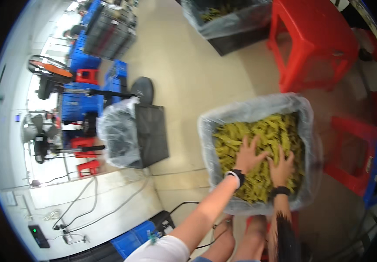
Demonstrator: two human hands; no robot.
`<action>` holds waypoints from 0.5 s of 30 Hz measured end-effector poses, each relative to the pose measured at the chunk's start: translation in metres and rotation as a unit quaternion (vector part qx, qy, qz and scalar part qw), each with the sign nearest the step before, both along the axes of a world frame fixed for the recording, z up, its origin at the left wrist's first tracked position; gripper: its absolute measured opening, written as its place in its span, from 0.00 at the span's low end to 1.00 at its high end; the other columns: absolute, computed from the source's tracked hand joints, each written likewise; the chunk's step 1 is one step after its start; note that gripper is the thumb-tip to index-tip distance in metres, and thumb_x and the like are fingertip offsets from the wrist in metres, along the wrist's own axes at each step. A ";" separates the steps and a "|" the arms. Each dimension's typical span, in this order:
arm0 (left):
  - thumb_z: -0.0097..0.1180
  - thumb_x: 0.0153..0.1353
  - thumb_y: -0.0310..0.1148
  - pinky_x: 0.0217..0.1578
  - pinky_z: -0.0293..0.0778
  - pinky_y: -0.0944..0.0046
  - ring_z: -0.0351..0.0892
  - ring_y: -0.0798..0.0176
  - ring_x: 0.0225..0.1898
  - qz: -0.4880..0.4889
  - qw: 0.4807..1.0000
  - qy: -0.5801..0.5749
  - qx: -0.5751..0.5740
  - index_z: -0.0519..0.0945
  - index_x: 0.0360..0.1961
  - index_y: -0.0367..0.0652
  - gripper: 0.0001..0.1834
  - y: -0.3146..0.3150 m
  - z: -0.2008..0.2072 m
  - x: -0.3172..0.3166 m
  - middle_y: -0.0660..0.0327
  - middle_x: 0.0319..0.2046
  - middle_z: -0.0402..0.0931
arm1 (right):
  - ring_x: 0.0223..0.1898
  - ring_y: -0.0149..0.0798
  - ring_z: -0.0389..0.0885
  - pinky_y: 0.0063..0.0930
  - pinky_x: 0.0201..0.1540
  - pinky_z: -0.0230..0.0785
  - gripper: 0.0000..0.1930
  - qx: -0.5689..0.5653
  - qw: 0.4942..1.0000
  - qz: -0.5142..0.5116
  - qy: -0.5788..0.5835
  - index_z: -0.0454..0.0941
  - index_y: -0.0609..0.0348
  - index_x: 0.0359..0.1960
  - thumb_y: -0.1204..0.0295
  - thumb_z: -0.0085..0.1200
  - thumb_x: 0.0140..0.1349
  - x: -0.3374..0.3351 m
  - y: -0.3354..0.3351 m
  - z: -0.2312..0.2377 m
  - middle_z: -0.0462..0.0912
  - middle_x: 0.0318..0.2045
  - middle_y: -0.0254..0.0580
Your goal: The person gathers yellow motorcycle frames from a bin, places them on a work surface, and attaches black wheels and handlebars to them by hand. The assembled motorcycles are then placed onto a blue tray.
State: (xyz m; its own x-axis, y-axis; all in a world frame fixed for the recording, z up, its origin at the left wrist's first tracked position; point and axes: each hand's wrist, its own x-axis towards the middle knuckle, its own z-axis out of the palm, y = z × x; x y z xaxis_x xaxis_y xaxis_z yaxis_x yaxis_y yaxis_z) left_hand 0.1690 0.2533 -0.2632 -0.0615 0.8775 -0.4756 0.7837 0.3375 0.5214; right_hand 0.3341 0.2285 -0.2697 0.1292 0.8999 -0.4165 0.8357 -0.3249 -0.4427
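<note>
A bin lined with a clear plastic bag (251, 110) stands in front of me, filled with many small, slender yellow-green pieces (276, 126) whose kind I cannot make out. My left hand (248, 156) lies on the heap, palm down with fingers spread. Close to its right, my right hand (281, 169) rests on the same pieces, its fingers also apart. The thumbs nearly meet, and neither hand grips anything. Dark bands circle both wrists.
A red stool (313, 37) is beyond the bin at the far right; a red-and-blue stool (359, 157) stands right of it. Another lined bin (236, 22) is at the top. Further left are a grey lined bin (151, 135), floor fans (39, 133) and cables (96, 218).
</note>
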 end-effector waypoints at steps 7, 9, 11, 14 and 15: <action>0.56 0.58 0.63 0.62 0.62 0.39 0.56 0.26 0.66 -0.061 0.996 0.039 0.043 0.49 0.75 0.61 0.49 -0.029 0.006 -0.016 0.45 0.73 0.46 | 0.62 0.62 0.66 0.73 0.59 0.54 0.34 0.006 0.999 0.048 -0.001 0.62 0.29 0.68 0.49 0.59 0.60 -0.016 -0.025 0.010 0.58 0.67 0.52; 0.55 0.58 0.63 0.62 0.62 0.39 0.57 0.26 0.65 -0.069 0.997 0.028 0.031 0.49 0.75 0.60 0.49 -0.037 0.007 -0.010 0.46 0.73 0.47 | 0.62 0.62 0.67 0.74 0.58 0.55 0.34 -0.013 0.999 0.044 -0.011 0.62 0.30 0.68 0.48 0.59 0.60 -0.015 -0.028 0.006 0.60 0.67 0.53; 0.53 0.59 0.63 0.61 0.63 0.40 0.60 0.25 0.63 -0.069 0.997 0.025 0.015 0.48 0.75 0.59 0.48 -0.048 0.010 -0.007 0.47 0.73 0.48 | 0.63 0.62 0.66 0.77 0.56 0.55 0.36 -0.063 0.997 0.043 0.008 0.62 0.30 0.68 0.48 0.60 0.58 -0.012 -0.023 0.008 0.62 0.66 0.55; 0.52 0.60 0.64 0.61 0.63 0.40 0.59 0.25 0.64 -0.084 0.996 0.031 -0.019 0.47 0.75 0.59 0.48 -0.052 0.015 -0.007 0.46 0.73 0.48 | 0.63 0.63 0.66 0.72 0.57 0.58 0.37 -0.059 0.996 0.020 0.058 0.62 0.31 0.69 0.48 0.62 0.57 -0.004 -0.019 0.006 0.63 0.65 0.56; 0.52 0.59 0.65 0.60 0.65 0.41 0.61 0.26 0.64 -0.097 0.994 0.047 -0.017 0.48 0.75 0.58 0.49 -0.049 0.015 -0.006 0.44 0.72 0.48 | 0.63 0.63 0.66 0.72 0.57 0.58 0.37 -0.058 0.996 0.015 0.059 0.62 0.31 0.69 0.48 0.62 0.57 -0.002 -0.019 0.004 0.63 0.65 0.56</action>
State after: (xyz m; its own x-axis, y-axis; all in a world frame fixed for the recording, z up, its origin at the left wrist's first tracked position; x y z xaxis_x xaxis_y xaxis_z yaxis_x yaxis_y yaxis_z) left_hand 0.1627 0.2040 -0.2484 0.0612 0.8611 -0.5048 0.8801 0.1920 0.4342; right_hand 0.3324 0.2098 -0.2661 0.0466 0.8481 -0.5279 0.7905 -0.3544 -0.4996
